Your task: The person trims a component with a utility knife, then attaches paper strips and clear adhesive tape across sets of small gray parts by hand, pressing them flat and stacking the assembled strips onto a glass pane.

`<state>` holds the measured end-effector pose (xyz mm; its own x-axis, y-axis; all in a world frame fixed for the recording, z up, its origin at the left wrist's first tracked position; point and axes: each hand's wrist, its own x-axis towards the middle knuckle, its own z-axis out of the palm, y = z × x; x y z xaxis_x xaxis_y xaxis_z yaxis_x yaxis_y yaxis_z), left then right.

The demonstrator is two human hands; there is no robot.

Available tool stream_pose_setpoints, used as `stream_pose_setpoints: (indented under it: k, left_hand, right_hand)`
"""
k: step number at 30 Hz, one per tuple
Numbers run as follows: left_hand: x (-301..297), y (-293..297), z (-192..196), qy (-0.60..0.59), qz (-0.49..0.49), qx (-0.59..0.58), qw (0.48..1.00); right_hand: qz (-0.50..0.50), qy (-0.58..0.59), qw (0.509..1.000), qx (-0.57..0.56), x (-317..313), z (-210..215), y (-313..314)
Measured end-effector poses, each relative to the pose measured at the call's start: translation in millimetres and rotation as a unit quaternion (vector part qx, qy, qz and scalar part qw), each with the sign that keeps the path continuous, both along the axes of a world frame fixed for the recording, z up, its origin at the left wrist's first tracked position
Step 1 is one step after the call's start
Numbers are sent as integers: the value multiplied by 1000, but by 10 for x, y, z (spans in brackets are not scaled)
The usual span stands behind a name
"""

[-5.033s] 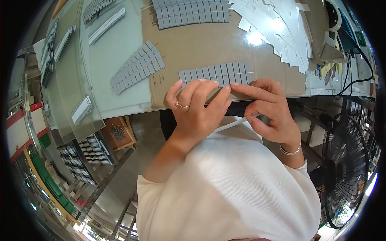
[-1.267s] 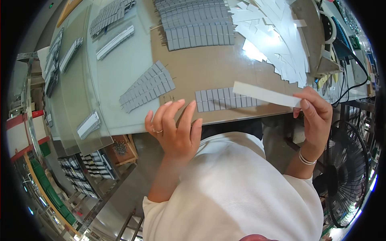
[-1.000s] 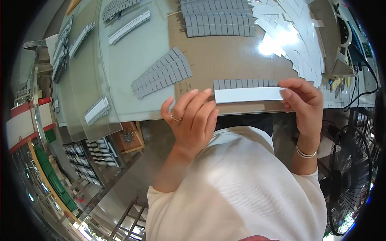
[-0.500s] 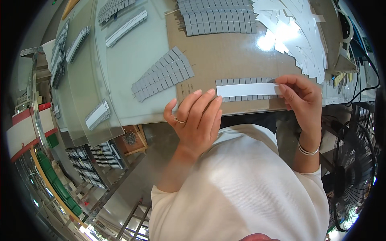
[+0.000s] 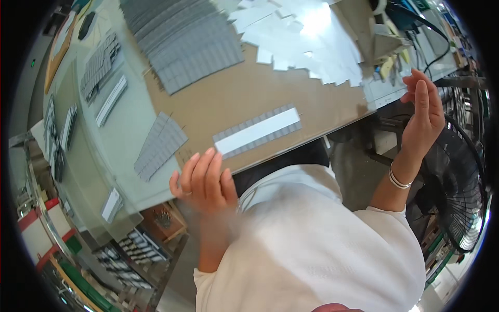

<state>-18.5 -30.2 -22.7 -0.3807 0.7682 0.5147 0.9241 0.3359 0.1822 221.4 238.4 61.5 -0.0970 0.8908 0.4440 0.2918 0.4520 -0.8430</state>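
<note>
A white strip (image 5: 257,131) lies lengthwise on a row of grey pieces (image 5: 254,122), leaving a narrow grey margin along both of its long sides, on a brown sheet (image 5: 218,106) covering part of a worktable. Both hands are bare around it. The left hand (image 5: 205,179), a ring on one finger, hovers at the strip's left end, its fingers slightly bent and a little apart, gripping nothing visible. Its fingertips are just beside that end; whether any of them touches the grey row, the blurred view does not tell. The right hand (image 5: 423,112), bracelets (image 5: 399,178) at its wrist, is raised well to the strip's right and clear of it, fingers loosely extended and close to one another, with nothing seen between thumb and fingers. To the strip's left sits a fan-shaped group of grey pieces (image 5: 160,146). Beyond the strip and to its left is a broad, overlapping grey spread (image 5: 182,47); beyond it and to its right, a heap of loose white pieces (image 5: 306,49). A black fan (image 5: 457,192) stands far to the strip's right, lower than the tabletop things.
</note>
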Motion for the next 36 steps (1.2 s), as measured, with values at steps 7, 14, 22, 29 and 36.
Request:
stream_pose_setpoints:
  k: [7, 14, 22, 29, 36]
  left_hand:
    - [13, -10, 70, -4, 19, -14, 1000]
    - [-25, 60, 8, -22, -11, 12, 1000]
    - [32, 18, 59, -46, 2, 15, 999]
    - [20, -3, 64, -76, 4, 9, 997]
    - [91, 11, 212, -181, 8, 151, 972]
  right_hand:
    - [21, -305, 918, 252, 38, 242, 920]
    - [200, -111, 960, -163, -401, 219, 1573]
    - [143, 136, 975, -100, 339, -4, 555]
    - [97, 125, 948, -277, 54, -356, 821]
    - [104, 194, 957, -188, 191, -243, 517]
